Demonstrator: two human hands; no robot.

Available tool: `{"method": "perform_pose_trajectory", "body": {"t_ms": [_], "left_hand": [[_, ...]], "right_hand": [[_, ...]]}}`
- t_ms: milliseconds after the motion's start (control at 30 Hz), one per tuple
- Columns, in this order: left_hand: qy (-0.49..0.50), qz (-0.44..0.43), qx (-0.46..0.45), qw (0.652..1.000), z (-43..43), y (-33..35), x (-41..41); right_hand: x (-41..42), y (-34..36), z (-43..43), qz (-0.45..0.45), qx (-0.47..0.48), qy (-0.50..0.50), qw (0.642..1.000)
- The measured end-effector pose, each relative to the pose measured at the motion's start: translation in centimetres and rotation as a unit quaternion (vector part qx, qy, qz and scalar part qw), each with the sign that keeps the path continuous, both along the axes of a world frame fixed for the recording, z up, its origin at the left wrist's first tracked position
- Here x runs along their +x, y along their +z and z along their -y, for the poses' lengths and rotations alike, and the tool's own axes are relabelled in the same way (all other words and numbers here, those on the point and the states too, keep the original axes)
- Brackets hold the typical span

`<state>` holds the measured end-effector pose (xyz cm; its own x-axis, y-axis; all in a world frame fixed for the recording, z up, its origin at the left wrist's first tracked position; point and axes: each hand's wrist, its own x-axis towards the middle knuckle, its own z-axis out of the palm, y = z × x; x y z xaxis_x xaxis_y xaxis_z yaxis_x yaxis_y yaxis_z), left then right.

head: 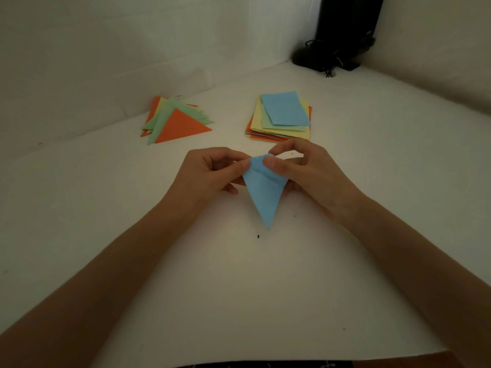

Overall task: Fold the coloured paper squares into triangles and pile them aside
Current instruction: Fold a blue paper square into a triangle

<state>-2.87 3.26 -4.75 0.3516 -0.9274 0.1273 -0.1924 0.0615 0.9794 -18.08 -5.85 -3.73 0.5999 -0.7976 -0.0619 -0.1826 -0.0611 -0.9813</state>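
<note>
A blue paper square [264,192], half folded, is pinched at its upper corners by the left hand [212,173] and right hand [305,171], nearer than the unfolded stack [281,120]; corners likely need matching before creasing.

Your thumbs cover the top corners of the blue paper [265,197]; the fingers of your left hand [212,171] and right hand [305,171] behind it are mostly hidden. Both forearms [111,272] leave the frame at the lower corners. In the stack of squares [281,118] and the pile of triangles [178,123], only edges of lower sheets show; you cannot count them. The black object [342,30], upper right, is cut by the top edge. The dark speck [258,236] below the paper's tip is too small to identify
</note>
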Motion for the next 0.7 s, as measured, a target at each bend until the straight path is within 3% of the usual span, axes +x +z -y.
{"method": "perform_pose_trajectory", "body": {"t_ms": [100,200,400,533,700], "left_hand": [[0.012,-0.016,-0.013,1.0,0.0,0.0,0.0],[-0.011,-0.009,-0.015,1.0,0.0,0.0,-0.5],[-0.01,-0.017,-0.006,1.0,0.2,-0.2,-0.4],[-0.032,-0.04,0.0,0.999,0.1,0.1,0.0],[-0.028,-0.057,-0.006,0.998,0.0,0.3,0.6]], "right_hand": [[0.1,0.0,-0.2,0.011,0.029,-0.012,0.999],[0.4,-0.3,-0.6,-0.006,-0.029,-0.02,0.999],[0.2,-0.5,-0.2,-0.026,-0.055,-0.012,0.998],[0.1,-0.4,0.0,0.039,-0.075,-0.017,0.996],[-0.2,-0.3,0.4,0.08,-0.054,0.058,0.994]]}}
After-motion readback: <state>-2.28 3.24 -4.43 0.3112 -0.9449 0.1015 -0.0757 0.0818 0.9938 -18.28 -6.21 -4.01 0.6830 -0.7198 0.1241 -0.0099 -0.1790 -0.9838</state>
